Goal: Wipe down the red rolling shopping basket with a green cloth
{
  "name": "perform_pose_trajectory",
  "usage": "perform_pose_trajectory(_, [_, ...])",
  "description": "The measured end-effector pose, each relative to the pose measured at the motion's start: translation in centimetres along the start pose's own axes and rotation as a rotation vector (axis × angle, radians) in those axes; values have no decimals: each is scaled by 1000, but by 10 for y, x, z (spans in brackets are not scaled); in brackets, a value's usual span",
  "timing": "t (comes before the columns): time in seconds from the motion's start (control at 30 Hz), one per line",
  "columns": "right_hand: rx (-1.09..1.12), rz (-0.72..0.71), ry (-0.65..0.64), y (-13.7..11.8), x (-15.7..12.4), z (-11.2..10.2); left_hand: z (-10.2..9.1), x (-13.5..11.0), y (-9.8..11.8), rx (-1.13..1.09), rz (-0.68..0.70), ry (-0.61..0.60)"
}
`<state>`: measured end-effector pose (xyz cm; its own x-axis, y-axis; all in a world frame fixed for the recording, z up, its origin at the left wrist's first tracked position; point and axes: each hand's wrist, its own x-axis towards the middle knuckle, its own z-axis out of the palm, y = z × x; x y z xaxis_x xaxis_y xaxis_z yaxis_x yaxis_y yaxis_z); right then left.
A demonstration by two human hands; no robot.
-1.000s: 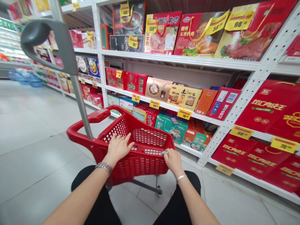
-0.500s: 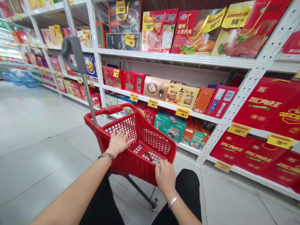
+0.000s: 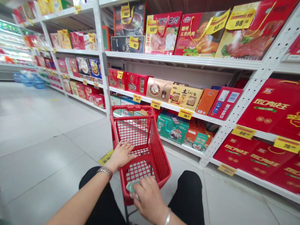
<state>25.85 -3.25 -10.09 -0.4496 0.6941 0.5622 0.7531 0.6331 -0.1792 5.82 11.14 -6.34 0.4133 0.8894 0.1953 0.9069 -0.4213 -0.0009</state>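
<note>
A red plastic shopping basket on wheels stands on the floor between my knees, and nothing lies in it. My left hand rests on its left rim with the fingers spread flat. My right hand is at the near rim, closed on a small pale green cloth pressed against the rim. A grey pull handle rises from the far left corner of the basket. I wear a bracelet on each wrist.
White store shelves run along the right and back, stacked with red and yellow gift boxes and yellow price tags. A green box sits on the low shelf just beyond the basket. A grey tiled floor stretches left.
The basket has swung round so its short end faces me and its handle stands farther off. My right hand has slid to the near rim with the cloth; my left stayed on the left rim.
</note>
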Motion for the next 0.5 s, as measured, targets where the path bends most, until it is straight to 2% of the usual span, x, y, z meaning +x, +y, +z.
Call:
perform_pose_trajectory(0.17, [53, 34, 32, 58, -11, -25, -5, 1, -27, -7, -5, -52])
perform_pose_trajectory(0.27, [65, 27, 38, 76, -11, -24, -5, 1, -28, -12, -28, -6])
perform_pose_trajectory(0.37, [-62, 128, 111, 73, -10, -6, 1, -7, -11, -28, -34, 57])
perform_pose_trajectory(0.5, [-197, 294, 133, 63, -3, 9, 19, -42, 37, -21, -26, 150])
